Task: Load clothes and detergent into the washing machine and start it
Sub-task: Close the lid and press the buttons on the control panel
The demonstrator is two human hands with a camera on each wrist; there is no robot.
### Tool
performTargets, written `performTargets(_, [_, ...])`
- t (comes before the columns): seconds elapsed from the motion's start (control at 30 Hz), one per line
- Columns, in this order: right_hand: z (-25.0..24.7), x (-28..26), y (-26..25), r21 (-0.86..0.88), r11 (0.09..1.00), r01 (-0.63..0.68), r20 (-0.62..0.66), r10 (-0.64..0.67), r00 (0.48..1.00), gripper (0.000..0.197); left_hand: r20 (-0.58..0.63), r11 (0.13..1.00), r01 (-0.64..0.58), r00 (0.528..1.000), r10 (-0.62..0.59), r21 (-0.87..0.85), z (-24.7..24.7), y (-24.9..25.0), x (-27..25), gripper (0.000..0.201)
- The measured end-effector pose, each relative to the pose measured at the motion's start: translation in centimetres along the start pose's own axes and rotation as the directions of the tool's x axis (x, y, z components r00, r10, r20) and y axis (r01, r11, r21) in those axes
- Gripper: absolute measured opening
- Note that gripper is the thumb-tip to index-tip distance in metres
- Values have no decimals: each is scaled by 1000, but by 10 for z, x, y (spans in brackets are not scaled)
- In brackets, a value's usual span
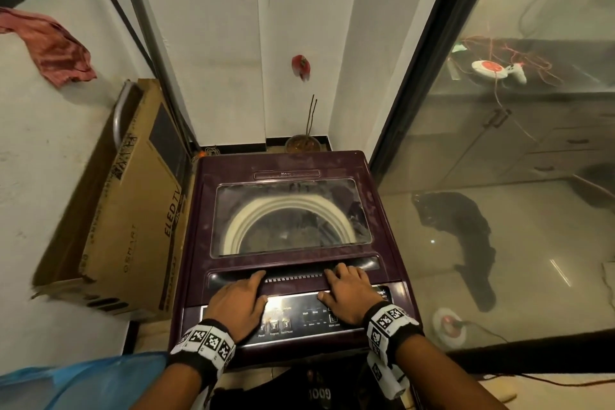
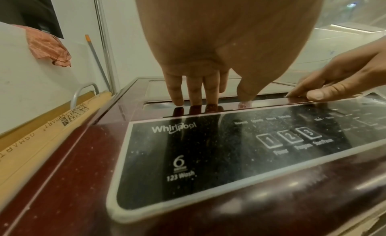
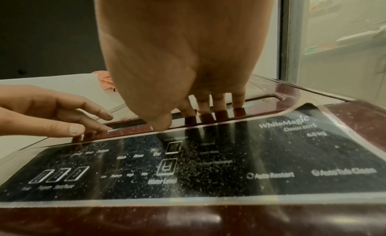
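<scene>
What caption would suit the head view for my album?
Both hands, left hand and right hand, rest on the closed lid of a maroon washing machine.

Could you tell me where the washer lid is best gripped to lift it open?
Grip the lid at its front edge, coming from the front: a recessed slot runs there, just behind the control panel. Both hands, left and right, already have fingertips at it.
</scene>
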State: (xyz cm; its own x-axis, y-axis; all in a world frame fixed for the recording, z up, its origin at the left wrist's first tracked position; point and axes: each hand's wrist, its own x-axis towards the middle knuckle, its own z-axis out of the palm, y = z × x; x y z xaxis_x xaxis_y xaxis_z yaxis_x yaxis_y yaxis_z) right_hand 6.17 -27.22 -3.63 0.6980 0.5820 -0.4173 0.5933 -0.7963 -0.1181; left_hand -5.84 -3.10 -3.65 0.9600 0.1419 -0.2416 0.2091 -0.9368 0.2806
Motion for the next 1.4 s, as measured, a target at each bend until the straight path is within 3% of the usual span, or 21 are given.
performTargets(0.13, [-4,2,-6,54,999,-2,-153,11,988,69,-113,999,43,993,-45,-23,-2,-2,-2,58])
performTargets(0.33, [1,8,-9,38,996,-76,38,74,996,77,-6,991,134,991,-135,-28,4,-17,2,65])
performTargets(0.5, [-1,6,-12,54,996,-75,23,74,997,73,-14,992,109,994,-110,-59,5,-24,-4,63])
performTargets(0.77, [22,-29,-57,33,997,70,-101,-66,993,70,-31,995,83,996,-85,-49,10,-36,-38,58])
performTargets(0.93, [44,-53,-102,-69,975,212,-221,-222,950,53,-35,997,73,997,-74,-24,15,-40,-58,60])
performTargets(1.03, [43,-65,-123,-25,964,263,-106,-264,959,59,-55,998,56,997,-56,-6,18,-41,-67,67])
performTargets(1.13, [43,-72,-135,3,976,218,16,-218,976,65,-93,999,44,995,-44,-7,19,-39,-74,71])
performTargets(1.4, [40,-78,-149,45,995,85,67,-88,994,75,-139,999,51,989,-51,-3,23,-42,-88,67])
